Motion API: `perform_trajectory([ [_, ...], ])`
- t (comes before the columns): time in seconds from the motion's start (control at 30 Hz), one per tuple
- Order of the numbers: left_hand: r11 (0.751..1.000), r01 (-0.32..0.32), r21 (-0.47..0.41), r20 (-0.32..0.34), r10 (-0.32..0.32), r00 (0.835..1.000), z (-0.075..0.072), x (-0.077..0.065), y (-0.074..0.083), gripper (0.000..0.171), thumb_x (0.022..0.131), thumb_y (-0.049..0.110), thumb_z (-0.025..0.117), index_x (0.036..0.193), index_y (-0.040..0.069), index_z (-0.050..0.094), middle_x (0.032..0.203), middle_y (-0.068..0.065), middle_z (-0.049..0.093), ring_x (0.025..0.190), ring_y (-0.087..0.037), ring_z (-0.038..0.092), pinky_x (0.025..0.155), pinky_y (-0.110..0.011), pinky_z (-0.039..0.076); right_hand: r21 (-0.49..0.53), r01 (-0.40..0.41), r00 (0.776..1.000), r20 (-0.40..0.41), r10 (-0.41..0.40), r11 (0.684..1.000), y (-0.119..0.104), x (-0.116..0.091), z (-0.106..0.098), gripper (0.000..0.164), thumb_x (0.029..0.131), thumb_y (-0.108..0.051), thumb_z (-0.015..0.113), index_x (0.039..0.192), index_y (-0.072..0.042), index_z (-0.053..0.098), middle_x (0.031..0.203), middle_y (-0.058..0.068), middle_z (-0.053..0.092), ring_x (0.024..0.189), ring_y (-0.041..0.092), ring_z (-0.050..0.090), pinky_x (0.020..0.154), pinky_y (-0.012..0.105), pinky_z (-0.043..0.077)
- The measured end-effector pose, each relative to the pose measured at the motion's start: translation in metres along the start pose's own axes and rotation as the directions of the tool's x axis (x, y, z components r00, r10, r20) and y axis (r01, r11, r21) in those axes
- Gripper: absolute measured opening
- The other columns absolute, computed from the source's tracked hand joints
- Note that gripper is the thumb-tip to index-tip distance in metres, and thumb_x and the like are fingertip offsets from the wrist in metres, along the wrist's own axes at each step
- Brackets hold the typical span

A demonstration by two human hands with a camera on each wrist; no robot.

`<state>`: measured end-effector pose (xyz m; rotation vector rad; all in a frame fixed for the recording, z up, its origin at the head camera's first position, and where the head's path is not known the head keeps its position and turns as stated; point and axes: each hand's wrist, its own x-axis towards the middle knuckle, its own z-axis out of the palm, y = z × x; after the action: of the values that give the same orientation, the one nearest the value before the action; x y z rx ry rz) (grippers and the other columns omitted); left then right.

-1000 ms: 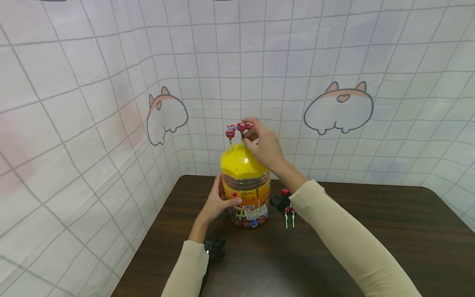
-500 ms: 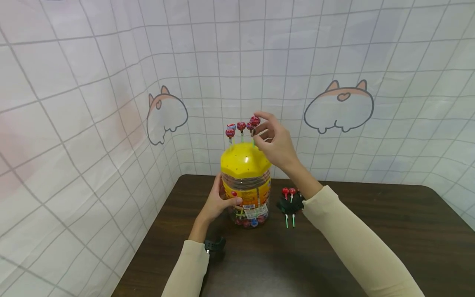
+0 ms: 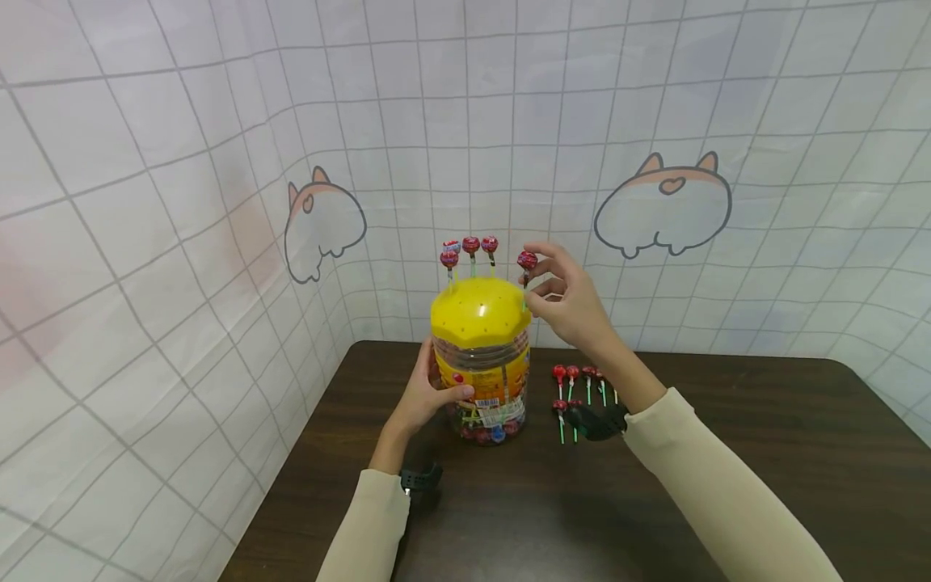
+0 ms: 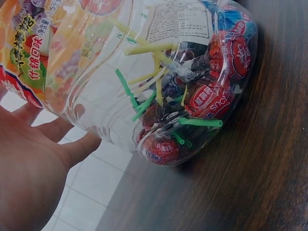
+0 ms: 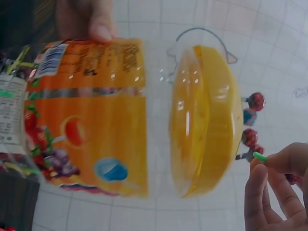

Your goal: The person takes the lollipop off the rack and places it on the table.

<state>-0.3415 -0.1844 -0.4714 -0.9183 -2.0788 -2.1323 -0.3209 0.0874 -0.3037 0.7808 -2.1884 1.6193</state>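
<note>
A clear plastic candy jar (image 3: pixel 482 380) with an orange label and a yellow lid (image 3: pixel 482 311) stands on the table. My left hand (image 3: pixel 436 392) grips its left side, thumb across the label. Through the jar's clear bottom the left wrist view shows wrapped lollipops (image 4: pixel 209 98) with green and yellow sticks. Several lollipops (image 3: pixel 470 244) stand upright, sticks in the small holes of the lid. My right hand (image 3: pixel 570 299) pinches another lollipop (image 3: pixel 527 260), head up, beside the lid's right edge. Its green stick end (image 5: pixel 260 157) pokes out from thumb and finger, apart from the lid.
Two rows of red-wrapped lollipops (image 3: pixel 572 372) lie on the dark wooden table (image 3: pixel 698 461) right of the jar, partly hidden by the black right wrist strap (image 3: pixel 598 422). A white gridded cloth (image 3: pixel 538 121) hangs behind and along the left.
My right hand has moved right from the lid's back, then down beside its right edge with the lollipop. One lollipop there now stands free of the fingers. My left hand keeps its place.
</note>
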Motion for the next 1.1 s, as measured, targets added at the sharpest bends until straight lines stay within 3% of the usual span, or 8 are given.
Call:
perform_trajectory([
  [0.23, 1.000, 0.008, -0.005, -0.002, -0.008, 1.000, 0.002, 0.000, 0.003, 0.097, 0.088, 0.009, 0.081, 0.159, 0.033, 0.020, 0.148, -0.006, 0.048, 0.128, -0.023, 0.059, 0.105, -0.041, 0.054, -0.002, -0.039, 0.999, -0.007, 0.039, 0.999, 0.012, -0.015, -0.011, 0.064, 0.092, 0.002, 0.065, 0.149, -0.022, 0.047, 0.117, 0.014, 0.059, 0.082, 0.019, 0.068, 0.065, 0.027, 0.058],
  [0.37, 1.000, 0.001, -0.005, 0.000, -0.001, 1.000, 0.002, 0.000, 0.004, 0.097, 0.088, 0.010, 0.081, 0.159, 0.032, 0.018, 0.148, -0.007, 0.048, 0.127, -0.021, 0.059, 0.103, -0.040, 0.055, -0.006, -0.067, 0.998, -0.013, 0.067, 0.998, 0.021, -0.024, -0.019, 0.064, 0.093, 0.001, 0.064, 0.150, -0.023, 0.046, 0.118, 0.013, 0.059, 0.083, 0.020, 0.068, 0.064, 0.030, 0.059],
  [0.63, 1.000, 0.021, 0.013, -0.011, -0.021, 1.000, 0.002, -0.002, 0.004, 0.098, 0.086, 0.019, 0.084, 0.158, 0.036, 0.019, 0.148, -0.005, 0.047, 0.129, -0.024, 0.057, 0.105, -0.044, 0.054, 0.007, -0.128, 0.992, -0.015, 0.128, 0.992, 0.040, -0.044, -0.033, 0.067, 0.091, 0.003, 0.063, 0.151, -0.021, 0.044, 0.124, 0.016, 0.056, 0.081, 0.012, 0.068, 0.063, 0.030, 0.060],
  [0.93, 1.000, 0.028, 0.012, -0.018, -0.028, 0.999, 0.002, -0.001, 0.005, 0.097, 0.086, 0.019, 0.084, 0.157, 0.035, 0.021, 0.147, -0.004, 0.048, 0.130, -0.022, 0.057, 0.108, -0.044, 0.052, 0.016, -0.198, 0.980, 0.005, 0.198, 0.980, 0.064, -0.067, -0.043, 0.069, 0.092, 0.005, 0.061, 0.154, -0.020, 0.041, 0.134, 0.018, 0.047, 0.082, 0.019, 0.069, 0.066, 0.029, 0.060],
  [1.1, 1.000, 0.027, 0.007, -0.015, -0.027, 1.000, 0.002, -0.001, 0.004, 0.097, 0.086, 0.017, 0.084, 0.158, 0.034, 0.020, 0.147, -0.005, 0.048, 0.129, -0.022, 0.058, 0.107, -0.042, 0.053, -0.024, -0.211, 0.977, 0.002, 0.211, 0.977, 0.075, -0.077, -0.047, 0.068, 0.093, 0.004, 0.061, 0.154, -0.018, 0.039, 0.135, 0.020, 0.047, 0.082, 0.016, 0.071, 0.067, 0.027, 0.057],
])
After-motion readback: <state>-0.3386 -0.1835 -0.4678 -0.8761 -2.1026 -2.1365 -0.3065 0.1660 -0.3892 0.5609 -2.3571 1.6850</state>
